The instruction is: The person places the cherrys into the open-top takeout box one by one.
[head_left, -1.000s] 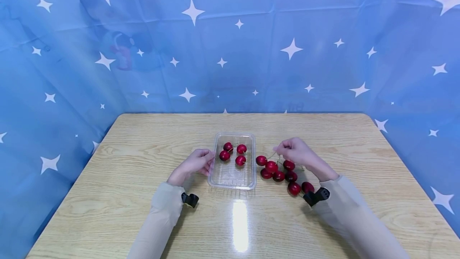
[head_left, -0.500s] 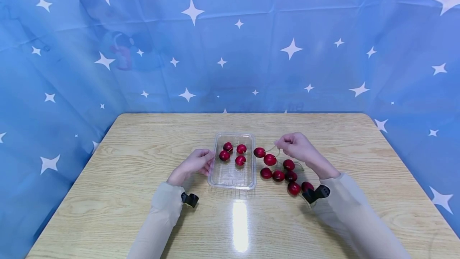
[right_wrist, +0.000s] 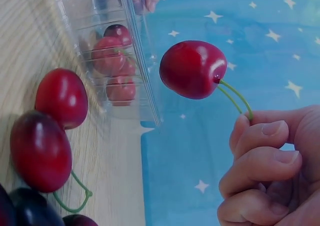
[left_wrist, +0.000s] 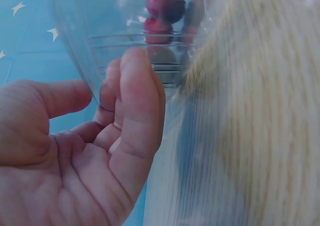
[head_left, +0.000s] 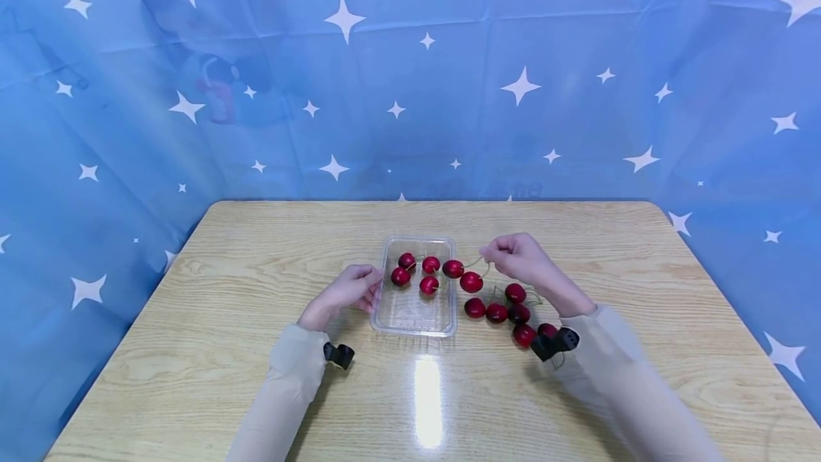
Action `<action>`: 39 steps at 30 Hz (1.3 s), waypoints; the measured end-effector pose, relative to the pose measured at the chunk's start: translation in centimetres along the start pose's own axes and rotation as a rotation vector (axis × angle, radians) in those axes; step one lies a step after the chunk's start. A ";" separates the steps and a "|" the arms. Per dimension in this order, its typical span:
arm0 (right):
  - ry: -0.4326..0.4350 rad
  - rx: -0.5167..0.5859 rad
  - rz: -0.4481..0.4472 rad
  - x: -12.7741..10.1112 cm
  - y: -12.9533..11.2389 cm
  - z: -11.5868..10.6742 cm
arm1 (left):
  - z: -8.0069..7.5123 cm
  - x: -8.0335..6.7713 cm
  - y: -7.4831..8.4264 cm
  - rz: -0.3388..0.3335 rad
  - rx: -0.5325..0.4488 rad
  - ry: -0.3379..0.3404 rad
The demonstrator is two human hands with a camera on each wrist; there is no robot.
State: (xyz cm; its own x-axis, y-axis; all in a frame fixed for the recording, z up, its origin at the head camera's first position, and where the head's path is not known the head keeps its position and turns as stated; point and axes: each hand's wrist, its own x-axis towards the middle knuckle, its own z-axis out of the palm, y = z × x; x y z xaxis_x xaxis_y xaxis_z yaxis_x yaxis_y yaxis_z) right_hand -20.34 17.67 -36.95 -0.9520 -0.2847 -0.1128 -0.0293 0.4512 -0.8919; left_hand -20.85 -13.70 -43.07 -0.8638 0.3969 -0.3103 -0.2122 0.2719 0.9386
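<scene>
"Left end first?"
"Left hand (head_left: 351, 287), grasping the clear container (head_left: 413, 318) by its left wall, thumb at the edge, fingers curled outside. Probably to stop it sliding."
"Container's lie?"
"On the table (head_left: 256, 262), open side up, long axis running away from the person toward the starry backdrop (head_left: 410, 141). Four cherries (head_left: 400, 276) inside, far half."
"Next along?"
"Two held cherries (head_left: 471, 281), raised, at the right rim. From the head view the left one overlaps that rim, the other's just outside."
"Pointing where?"
"Fruit leftward, stem ends toward the fingers. Stems (right_wrist: 240, 95) slant up and right. Fruit's near round; no clear long axis."
"Then?"
"Loose cherries (head_left: 497, 313) clustered on the table, right of the container, some close by the right wrist."
"Last one, right hand?"
"Right hand (head_left: 522, 259), pinching those stems between thumb and forefinger, other fingers folded in. Likely held that way so the fruit hangs clear and unsqueezed."
</scene>
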 end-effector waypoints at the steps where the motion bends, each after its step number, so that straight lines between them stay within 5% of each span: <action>1: 0.000 0.007 0.003 0.0 -0.1 0.1 | 0.0 0.0 0.0 -0.003 -0.003 0.000; 39: 0.013 -0.016 0.007 2.1 -1.5 5.3 | 0.0 0.0 0.2 -0.003 -0.003 0.007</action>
State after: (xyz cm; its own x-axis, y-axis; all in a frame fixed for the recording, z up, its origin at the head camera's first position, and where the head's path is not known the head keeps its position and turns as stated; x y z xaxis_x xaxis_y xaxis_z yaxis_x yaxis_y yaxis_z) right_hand -20.67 11.96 -38.16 -0.9560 -0.2707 -0.1133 -0.0272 0.4663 -0.8842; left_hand -20.89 -13.69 -42.90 -0.8665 0.3895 -0.3122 -0.2165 0.2704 0.9381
